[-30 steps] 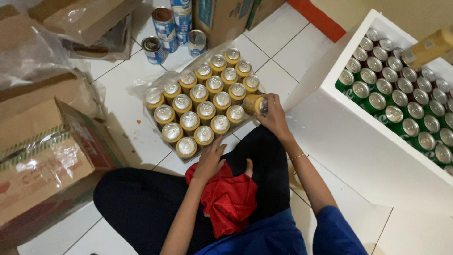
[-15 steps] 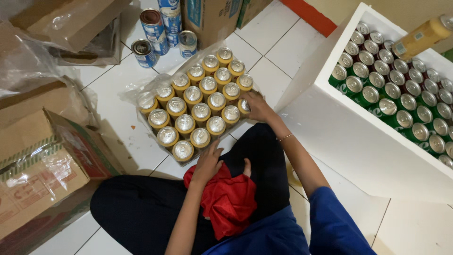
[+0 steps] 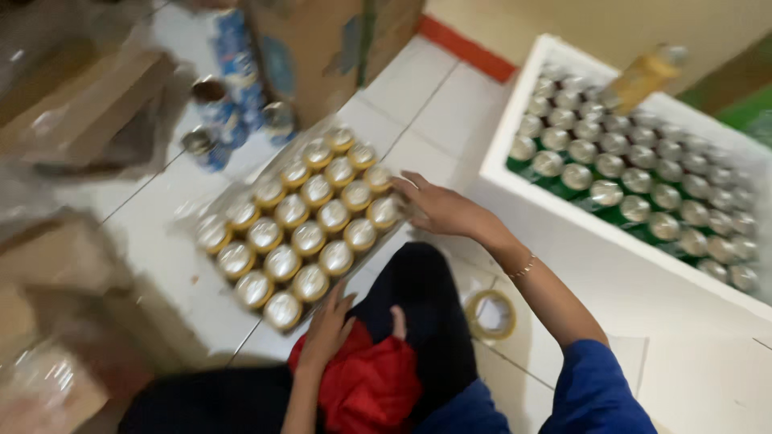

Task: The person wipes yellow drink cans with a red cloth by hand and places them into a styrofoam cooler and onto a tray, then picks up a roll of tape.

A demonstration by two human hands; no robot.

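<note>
Gold-topped cans [image 3: 310,225] packed in rows inside a torn clear plastic wrap [image 3: 211,210], resting on the white tiled floor [image 3: 438,112]. Right hand [image 3: 438,207] at the pack's right edge, fingers spread, tips just touching the end can; nothing pinched. Left hand [image 3: 328,325] at the near corner of the pack, fingers loosely spread over the lap beside a red cloth [image 3: 370,386], holding nothing. Roll of tape [image 3: 492,313] flat on the floor below the right forearm. White foam box [image 3: 563,233] to the right, filled with green cans [image 3: 635,181], a yellowish bottle [image 3: 643,76] lying on top. Blue cans [image 3: 229,112] and cardboard boxes [image 3: 322,48] beyond the pack, blurred.
</note>
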